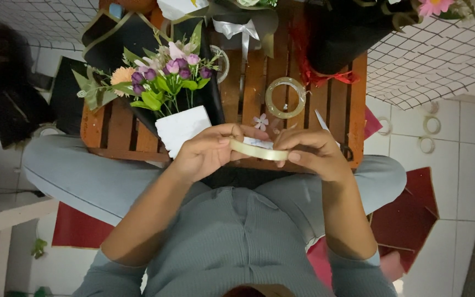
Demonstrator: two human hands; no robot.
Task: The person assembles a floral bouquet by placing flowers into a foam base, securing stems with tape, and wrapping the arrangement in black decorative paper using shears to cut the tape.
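Holding tape roll (259, 150) mid-frame, left hand (207, 151) and right hand (313, 154) both in closed grip; no strip pulled yet; bouquet (163, 80) upper left, unwrapped at stems.

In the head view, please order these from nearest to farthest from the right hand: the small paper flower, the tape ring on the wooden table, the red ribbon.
From the right hand:
1. Small paper flower, just above the hand, on the wooden table.
2. Tape ring, higher, mid-table.
3. Red ribbon, at the far edge, under the black wrapping.

wooden slat table (251, 91) | bouquet (163, 77) | tape ring (285, 97) | paper flower (260, 121)
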